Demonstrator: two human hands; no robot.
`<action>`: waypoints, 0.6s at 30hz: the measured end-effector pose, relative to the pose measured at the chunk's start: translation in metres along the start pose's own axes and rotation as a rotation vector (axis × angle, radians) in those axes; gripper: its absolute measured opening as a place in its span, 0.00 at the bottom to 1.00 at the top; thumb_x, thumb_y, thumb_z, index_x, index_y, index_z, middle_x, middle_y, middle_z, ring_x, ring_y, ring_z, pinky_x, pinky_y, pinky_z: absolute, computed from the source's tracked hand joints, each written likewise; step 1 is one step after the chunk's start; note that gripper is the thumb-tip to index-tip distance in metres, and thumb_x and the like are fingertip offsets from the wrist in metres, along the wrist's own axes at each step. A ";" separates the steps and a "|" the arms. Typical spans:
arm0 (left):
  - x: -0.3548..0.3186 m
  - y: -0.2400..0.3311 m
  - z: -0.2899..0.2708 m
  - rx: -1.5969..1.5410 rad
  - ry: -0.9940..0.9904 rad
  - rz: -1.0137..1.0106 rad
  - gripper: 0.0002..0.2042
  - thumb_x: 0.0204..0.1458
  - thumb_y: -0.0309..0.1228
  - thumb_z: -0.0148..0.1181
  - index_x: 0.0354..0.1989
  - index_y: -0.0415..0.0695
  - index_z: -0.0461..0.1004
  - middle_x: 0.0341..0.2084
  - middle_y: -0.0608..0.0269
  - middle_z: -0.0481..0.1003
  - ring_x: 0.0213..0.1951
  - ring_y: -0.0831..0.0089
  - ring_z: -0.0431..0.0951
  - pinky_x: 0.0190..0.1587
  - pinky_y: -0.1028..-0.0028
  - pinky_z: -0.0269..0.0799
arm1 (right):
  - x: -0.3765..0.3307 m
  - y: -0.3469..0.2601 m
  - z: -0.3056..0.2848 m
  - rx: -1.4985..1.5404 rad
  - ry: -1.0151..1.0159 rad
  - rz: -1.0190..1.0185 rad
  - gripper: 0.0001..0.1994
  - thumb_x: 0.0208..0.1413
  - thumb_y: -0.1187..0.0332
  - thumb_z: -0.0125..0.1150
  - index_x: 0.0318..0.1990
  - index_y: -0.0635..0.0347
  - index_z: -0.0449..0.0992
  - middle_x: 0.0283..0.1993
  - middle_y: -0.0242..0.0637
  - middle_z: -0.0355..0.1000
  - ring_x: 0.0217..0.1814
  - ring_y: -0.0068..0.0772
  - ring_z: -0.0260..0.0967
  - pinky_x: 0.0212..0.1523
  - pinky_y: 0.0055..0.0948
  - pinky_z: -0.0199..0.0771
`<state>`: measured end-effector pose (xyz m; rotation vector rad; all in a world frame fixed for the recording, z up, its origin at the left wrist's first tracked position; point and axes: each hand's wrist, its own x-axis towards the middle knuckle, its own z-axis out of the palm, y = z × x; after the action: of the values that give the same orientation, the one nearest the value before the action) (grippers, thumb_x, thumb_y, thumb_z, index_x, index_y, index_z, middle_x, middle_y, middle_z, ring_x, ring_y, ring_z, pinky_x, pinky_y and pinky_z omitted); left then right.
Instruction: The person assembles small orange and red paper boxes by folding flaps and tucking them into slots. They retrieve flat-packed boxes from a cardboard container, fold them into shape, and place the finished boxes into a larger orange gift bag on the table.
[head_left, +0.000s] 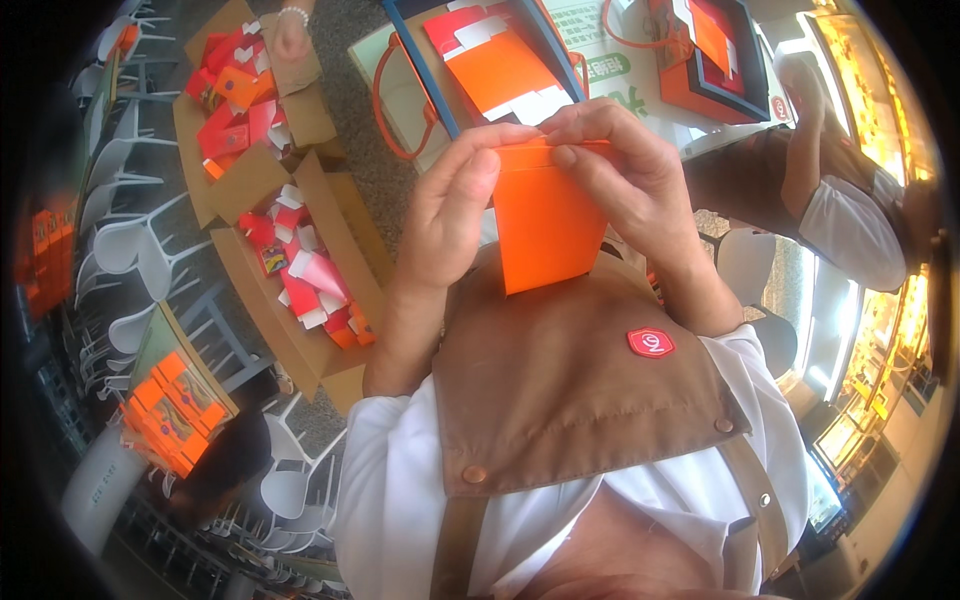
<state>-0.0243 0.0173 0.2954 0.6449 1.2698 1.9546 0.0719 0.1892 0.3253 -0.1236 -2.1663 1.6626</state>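
Open brown cardboard boxes [300, 290] of red and white packets on the grey floor [365, 150] at left; white plastic chairs [125, 245] beyond. Flat orange paper pouch [545, 225], creaseless, upright before the brown apron [570, 390], top edge pinched by left hand [450, 205] and right hand [625, 170] fingers.

1. Bright, even light overall; colours saturated, oranges vivid.
2. Strongest glare at right edge: lit display cases [870, 90] blown out to yellow-white.
3. Soft shadows only; faint shade under the orange paper box [545, 225] on the brown apron [570, 390].
4. Heavy fisheye bend; white chairs [130, 240] curve toward rim.
5. Black vignette all round; edges smeared, centre sharp.
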 end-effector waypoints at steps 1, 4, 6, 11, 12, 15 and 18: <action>0.000 0.000 0.000 0.016 0.000 0.001 0.18 0.69 0.36 0.42 0.54 0.36 0.72 0.48 0.59 0.77 0.51 0.73 0.75 0.55 0.73 0.70 | 0.000 0.000 0.000 0.000 0.000 0.006 0.05 0.56 0.80 0.62 0.40 0.66 0.77 0.41 0.36 0.76 0.46 0.29 0.74 0.47 0.26 0.73; 0.002 -0.001 0.000 0.168 0.007 0.079 0.17 0.69 0.36 0.42 0.54 0.36 0.72 0.48 0.59 0.77 0.51 0.73 0.75 0.56 0.73 0.69 | 0.001 0.000 0.001 0.000 0.004 0.009 0.05 0.56 0.80 0.61 0.40 0.66 0.77 0.41 0.36 0.76 0.45 0.29 0.74 0.47 0.26 0.73; 0.001 0.001 0.002 0.188 0.018 0.073 0.17 0.69 0.36 0.42 0.54 0.36 0.72 0.48 0.59 0.77 0.51 0.73 0.75 0.56 0.73 0.69 | 0.000 0.000 0.001 -0.010 0.006 0.010 0.05 0.56 0.80 0.61 0.40 0.66 0.77 0.40 0.36 0.76 0.44 0.28 0.74 0.46 0.26 0.73; 0.001 0.004 0.003 0.210 0.019 0.068 0.17 0.69 0.34 0.42 0.54 0.36 0.72 0.48 0.59 0.77 0.51 0.74 0.74 0.56 0.73 0.68 | 0.001 0.001 0.001 -0.017 0.009 0.001 0.06 0.55 0.80 0.61 0.40 0.66 0.76 0.39 0.36 0.76 0.43 0.28 0.74 0.45 0.26 0.73; 0.001 0.004 0.002 0.220 0.012 0.082 0.17 0.68 0.34 0.43 0.55 0.35 0.71 0.48 0.59 0.77 0.51 0.74 0.74 0.56 0.74 0.68 | 0.001 0.001 0.001 -0.025 0.009 -0.008 0.05 0.55 0.81 0.61 0.40 0.66 0.76 0.39 0.36 0.76 0.43 0.29 0.74 0.45 0.26 0.73; 0.001 0.006 0.000 0.225 -0.008 0.077 0.16 0.67 0.32 0.43 0.55 0.36 0.71 0.49 0.60 0.76 0.51 0.75 0.74 0.56 0.74 0.68 | 0.002 0.000 0.001 -0.039 0.013 -0.023 0.05 0.55 0.81 0.61 0.39 0.66 0.76 0.39 0.36 0.76 0.43 0.29 0.74 0.45 0.26 0.73; 0.001 0.007 0.002 0.257 0.007 0.094 0.16 0.67 0.30 0.44 0.56 0.36 0.71 0.49 0.60 0.76 0.51 0.76 0.73 0.55 0.75 0.68 | 0.001 0.000 0.002 -0.049 0.018 -0.017 0.05 0.55 0.80 0.61 0.39 0.66 0.76 0.40 0.36 0.76 0.44 0.29 0.75 0.45 0.26 0.73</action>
<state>-0.0253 0.0173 0.3027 0.8378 1.5350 1.8853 0.0699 0.1879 0.3258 -0.1327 -2.1892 1.5941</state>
